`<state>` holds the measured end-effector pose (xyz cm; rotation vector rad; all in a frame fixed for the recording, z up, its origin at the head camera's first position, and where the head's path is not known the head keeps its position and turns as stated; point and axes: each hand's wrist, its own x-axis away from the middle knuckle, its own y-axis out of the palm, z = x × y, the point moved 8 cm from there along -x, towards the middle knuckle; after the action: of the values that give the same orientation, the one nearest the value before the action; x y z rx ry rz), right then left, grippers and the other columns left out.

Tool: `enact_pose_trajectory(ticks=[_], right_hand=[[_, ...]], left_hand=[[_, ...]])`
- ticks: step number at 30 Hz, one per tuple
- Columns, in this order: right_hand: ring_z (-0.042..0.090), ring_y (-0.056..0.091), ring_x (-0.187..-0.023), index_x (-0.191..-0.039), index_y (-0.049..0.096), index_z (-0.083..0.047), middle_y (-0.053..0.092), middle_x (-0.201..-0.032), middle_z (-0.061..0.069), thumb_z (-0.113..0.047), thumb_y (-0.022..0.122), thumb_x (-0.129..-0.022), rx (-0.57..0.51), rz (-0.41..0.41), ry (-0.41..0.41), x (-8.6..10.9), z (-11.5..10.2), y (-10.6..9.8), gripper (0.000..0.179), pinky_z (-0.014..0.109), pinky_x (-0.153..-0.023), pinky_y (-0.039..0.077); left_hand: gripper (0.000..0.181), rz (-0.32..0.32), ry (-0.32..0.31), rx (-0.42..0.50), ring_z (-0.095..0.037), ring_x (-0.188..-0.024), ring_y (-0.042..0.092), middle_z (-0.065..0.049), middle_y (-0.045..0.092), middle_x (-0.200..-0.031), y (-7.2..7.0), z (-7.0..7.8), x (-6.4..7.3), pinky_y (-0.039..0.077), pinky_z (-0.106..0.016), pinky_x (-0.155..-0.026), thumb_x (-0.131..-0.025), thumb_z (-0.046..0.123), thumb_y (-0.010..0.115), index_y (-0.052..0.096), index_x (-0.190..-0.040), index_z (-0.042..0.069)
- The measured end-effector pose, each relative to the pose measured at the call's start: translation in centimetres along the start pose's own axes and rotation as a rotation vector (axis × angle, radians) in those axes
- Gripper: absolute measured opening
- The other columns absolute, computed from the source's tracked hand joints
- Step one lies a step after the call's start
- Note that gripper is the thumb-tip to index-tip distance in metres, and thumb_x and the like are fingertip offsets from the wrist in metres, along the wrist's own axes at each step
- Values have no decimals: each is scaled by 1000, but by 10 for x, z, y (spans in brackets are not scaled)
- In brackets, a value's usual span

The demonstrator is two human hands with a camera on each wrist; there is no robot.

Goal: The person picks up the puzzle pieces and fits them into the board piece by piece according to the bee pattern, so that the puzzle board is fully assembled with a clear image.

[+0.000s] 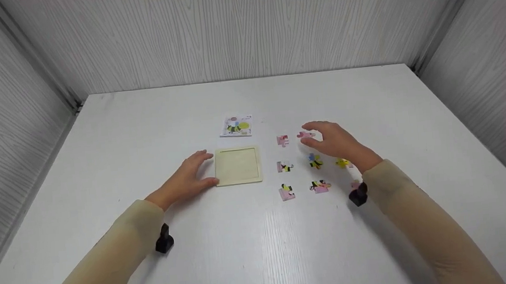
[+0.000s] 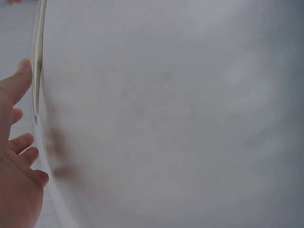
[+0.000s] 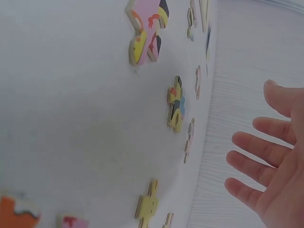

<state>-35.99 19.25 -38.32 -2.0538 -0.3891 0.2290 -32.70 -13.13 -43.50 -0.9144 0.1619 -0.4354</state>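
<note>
A shallow cream wooden puzzle tray (image 1: 237, 166) lies near the middle of the table, with no pieces inside its rim. My left hand (image 1: 186, 179) is at its left side, the thumb right at the near left corner and the fingers relaxed. Over the top of the loose jigsaw pieces, my right hand (image 1: 336, 142) spreads thumb and fingers apart around a pink piece (image 1: 305, 134), with nothing gripped. In the right wrist view, a yellow-and-black piece (image 3: 175, 104) and a yellow piece (image 3: 147, 205) lie flat, away from the loosely extended fingers (image 3: 259, 147).
A square picture card (image 1: 237, 126) with a bee print lies behind the tray. Several pieces sit in loose rows right of the tray, among them a bee-striped one (image 1: 286, 192) and a blue-and-yellow one (image 1: 315, 161). Pale wood-grain panels (image 1: 244, 30) enclose the table's back and sides.
</note>
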Motion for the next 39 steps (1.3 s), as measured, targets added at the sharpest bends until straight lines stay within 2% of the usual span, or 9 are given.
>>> enact_pose_trajectory(ticks=[7,14,18,26,32,39], right_hand=[[29,35,-131,-135,48,-10,44,-140,10,-41,55,-92,-4,-63,13,-14,-6,11,53,50,-105,26],[29,35,-130,-132,51,-8,46,-138,11,-35,57,-92,-12,-82,-27,-26,-11,16,49,47,-106,26],[28,35,-130,-131,52,-10,45,-139,9,-32,60,-91,-12,-111,18,-33,-8,20,47,46,-106,25],[27,47,-119,-131,52,-10,48,-135,10,-26,62,-90,-26,-143,72,-46,1,30,45,45,-100,35],[27,44,-121,-130,53,-11,46,-137,10,-27,64,-88,-12,-146,113,-53,4,36,46,44,-103,32],[28,36,-128,-131,52,-8,46,-137,11,-26,61,-90,45,-162,67,-58,-1,44,45,44,-106,28]], left_hand=[[69,-33,60,-61,-32,-140,8,-21,20,-150,6,1,0,0,-52,-109,-89,43,59,35,-141,3],[75,-40,98,-113,-30,-141,7,-18,17,-152,8,0,0,-3,-49,-110,-88,51,56,33,-143,6],[76,-50,102,-128,-30,-141,5,-16,14,-153,9,-1,1,-2,-48,-110,-88,52,55,30,-145,9],[73,-55,113,-149,-30,-141,3,-15,12,-154,12,-2,1,-2,-48,-110,-90,50,52,28,-147,12],[73,-55,105,-175,-29,-141,3,-13,11,-154,13,-4,2,-2,-48,-110,-90,52,50,26,-148,14],[74,-66,100,-228,-29,-141,2,-13,10,-154,16,-2,1,-2,-49,-110,-91,55,45,23,-149,14]])
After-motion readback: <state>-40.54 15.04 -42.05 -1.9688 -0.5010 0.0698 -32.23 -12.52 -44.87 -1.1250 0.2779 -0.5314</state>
